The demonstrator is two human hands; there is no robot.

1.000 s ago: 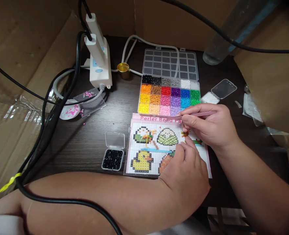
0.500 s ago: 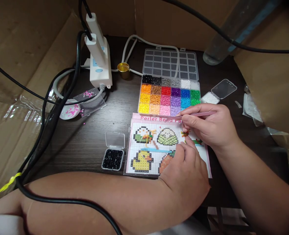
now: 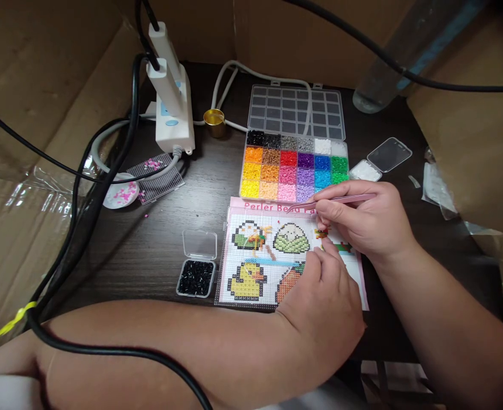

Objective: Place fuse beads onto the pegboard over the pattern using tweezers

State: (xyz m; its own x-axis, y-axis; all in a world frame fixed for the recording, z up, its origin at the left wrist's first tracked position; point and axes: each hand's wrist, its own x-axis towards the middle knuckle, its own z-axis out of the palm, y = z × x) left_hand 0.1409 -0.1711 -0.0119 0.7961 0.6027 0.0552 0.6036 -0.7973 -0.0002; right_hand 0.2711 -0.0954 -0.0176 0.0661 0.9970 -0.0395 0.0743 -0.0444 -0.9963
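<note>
My right hand (image 3: 362,219) is closed around a pair of pink tweezers (image 3: 305,205). Their tips point left, over the top of a clear pegboard (image 3: 228,273) lying on a printed bead pattern sheet (image 3: 365,296). Near the tips sits a tiny red bead (image 3: 279,222). My left hand (image 3: 326,307) rests on the board's lower right with its fingers curled, close below the right hand; whatever its fingertips hold is hidden. Bead rows in orange, green, brown and light blue lie over the pattern's pictures, which include a yellow duck (image 3: 248,282).
Behind the board stands a sorted bead box (image 3: 288,158) with its clear lid (image 3: 296,111) folded back. Small cases hold black beads (image 3: 196,278) and white beads (image 3: 365,171). A power strip (image 3: 175,122), gold cup (image 3: 214,122), dish of pink beads (image 3: 121,191) and black cable (image 3: 119,345) lie around.
</note>
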